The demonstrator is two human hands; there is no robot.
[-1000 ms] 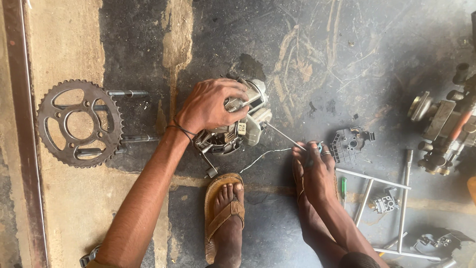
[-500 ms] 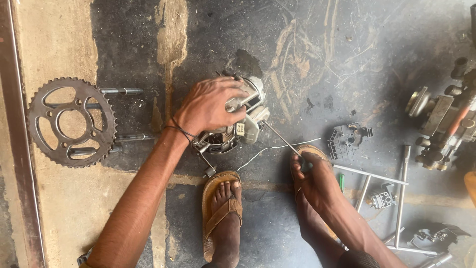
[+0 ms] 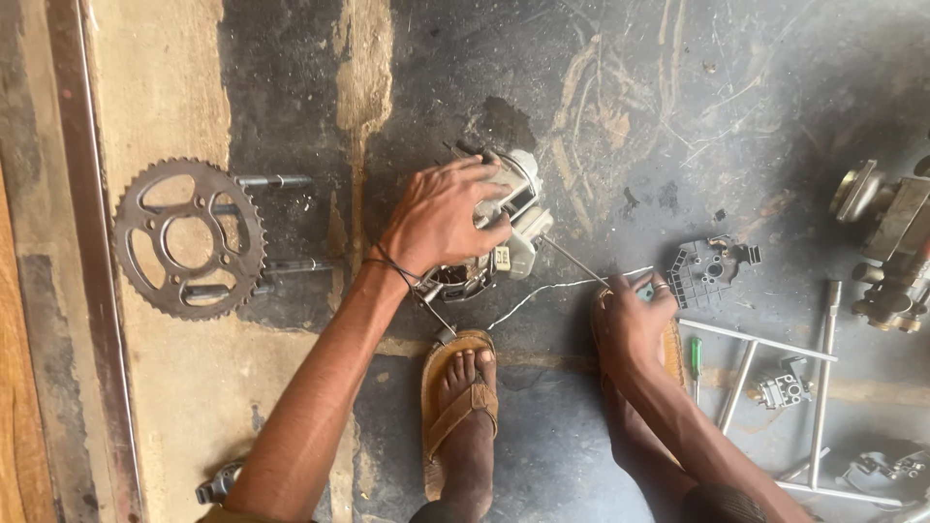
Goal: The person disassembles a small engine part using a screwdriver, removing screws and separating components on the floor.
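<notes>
My left hand (image 3: 441,215) presses down on a small motor assembly (image 3: 509,232) of grey metal and white plastic on the dark floor. My right hand (image 3: 632,320) is closed on the handle of a thin screwdriver (image 3: 573,261), whose shaft points up-left into the motor. A thin white wire (image 3: 552,290) trails from the motor toward my right hand. My left foot in a brown sandal (image 3: 458,399) rests just below the motor. My right foot under the right hand is mostly hidden.
A large toothed sprocket (image 3: 189,238) lies at the left beside two bolts. A grey finned part (image 3: 702,271), long metal rods (image 3: 765,344), a green-handled tool (image 3: 696,356) and several engine parts (image 3: 886,242) lie at the right.
My right hand slid slightly left and lower along the screwdriver handle. The left hand stays on the motor. The view shifted a little.
</notes>
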